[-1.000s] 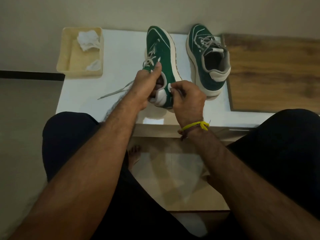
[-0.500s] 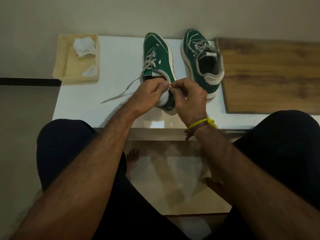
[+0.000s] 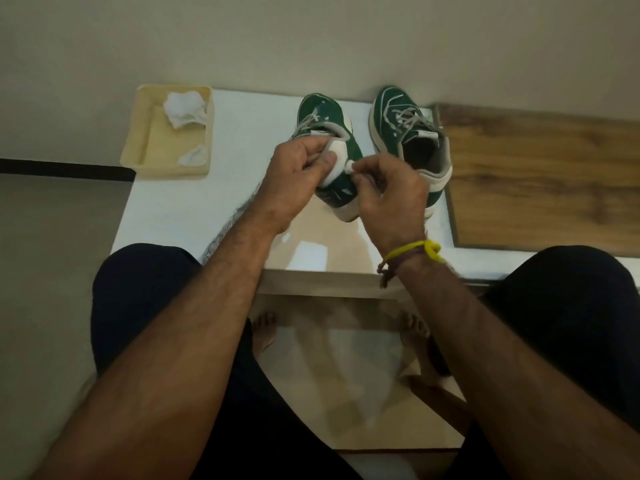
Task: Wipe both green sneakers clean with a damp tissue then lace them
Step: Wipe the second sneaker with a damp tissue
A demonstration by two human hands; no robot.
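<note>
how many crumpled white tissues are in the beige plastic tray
2. One larger crumpled white tissue lies at the far end of the beige plastic tray; a smaller white wad sits near its front right corner. Nothing in the tray looks hidden.

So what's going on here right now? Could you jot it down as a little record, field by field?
Setting: a seated person at a low white table
Left hand: grips the heel of the nearer green sneaker
Right hand: pinches a small white lace end beside that heel
Other green sneaker: stands on the table to the right, laces threaded
Tray: beige, at the far left corner, holding crumpled tissues
Stage: lacing under way, judging by the pinched lace
</note>
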